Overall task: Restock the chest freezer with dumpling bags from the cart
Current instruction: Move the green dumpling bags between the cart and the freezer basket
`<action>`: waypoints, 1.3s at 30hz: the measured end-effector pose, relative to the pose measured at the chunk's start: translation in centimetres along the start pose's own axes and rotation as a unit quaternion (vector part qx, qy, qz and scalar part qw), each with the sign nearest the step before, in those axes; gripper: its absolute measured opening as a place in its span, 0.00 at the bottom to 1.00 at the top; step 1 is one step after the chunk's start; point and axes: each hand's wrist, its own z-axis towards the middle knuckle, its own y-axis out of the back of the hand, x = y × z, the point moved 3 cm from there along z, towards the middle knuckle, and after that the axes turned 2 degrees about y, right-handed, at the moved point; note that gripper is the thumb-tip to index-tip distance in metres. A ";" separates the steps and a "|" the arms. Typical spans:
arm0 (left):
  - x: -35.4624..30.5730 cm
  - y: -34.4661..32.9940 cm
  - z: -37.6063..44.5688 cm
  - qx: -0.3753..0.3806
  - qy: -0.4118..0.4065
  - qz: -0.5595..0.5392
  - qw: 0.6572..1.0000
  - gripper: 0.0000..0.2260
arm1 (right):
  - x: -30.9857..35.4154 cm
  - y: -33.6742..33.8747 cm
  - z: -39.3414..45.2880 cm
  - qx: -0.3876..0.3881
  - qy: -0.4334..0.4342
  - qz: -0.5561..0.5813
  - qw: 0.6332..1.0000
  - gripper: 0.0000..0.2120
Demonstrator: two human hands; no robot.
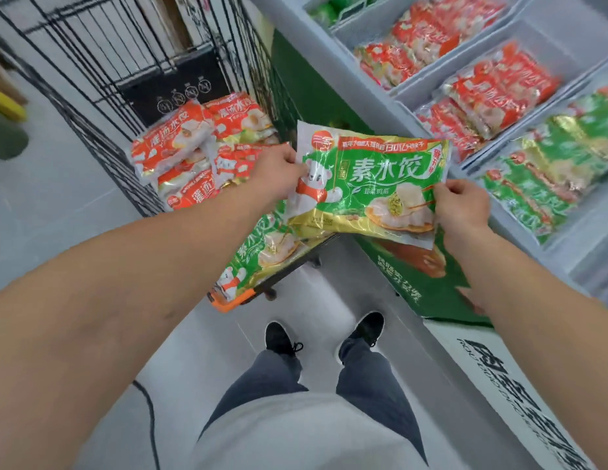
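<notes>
Head view: one green plastic dumpling bag (367,184) held above the black wire cart (102,66), pinched by left hand (279,171) and right hand (463,203) (opposite edges). One more green bag (258,256) and about five red dumpling bags (201,147) in cart; white chest freezer (374,76) just right.

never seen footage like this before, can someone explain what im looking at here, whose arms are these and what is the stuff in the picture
There is no machine here. One wide-angle camera sits on a person's head and looks down, so you see their own arms, legs and black shoes from above.

Both hands hold one green dumpling bag: the left hand pinches its left edge, the right hand grips its right edge. The bag hangs in the air between cart and freezer.

To the left stands a black wire cart with red dumpling bags piled in it and another green bag at its near end.

To the right is the open chest freezer, split into compartments: red bags farther off, green bags in the nearest.
</notes>
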 end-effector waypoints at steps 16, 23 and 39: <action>-19.1 -29.0 -0.6 0.109 -0.128 0.127 0.978 0.14 | -11.8 24.1 13.6 -0.128 -0.072 0.088 0.985 0.11; -23.7 -36.6 2.2 0.124 -0.135 0.155 0.971 0.09 | -14.2 27.1 19.5 -0.168 -0.094 0.112 0.975 0.13; -26.2 -49.0 17.0 0.237 -0.103 0.271 0.927 0.09 | -17.7 21.8 32.2 -0.193 -0.257 0.039 0.946 0.07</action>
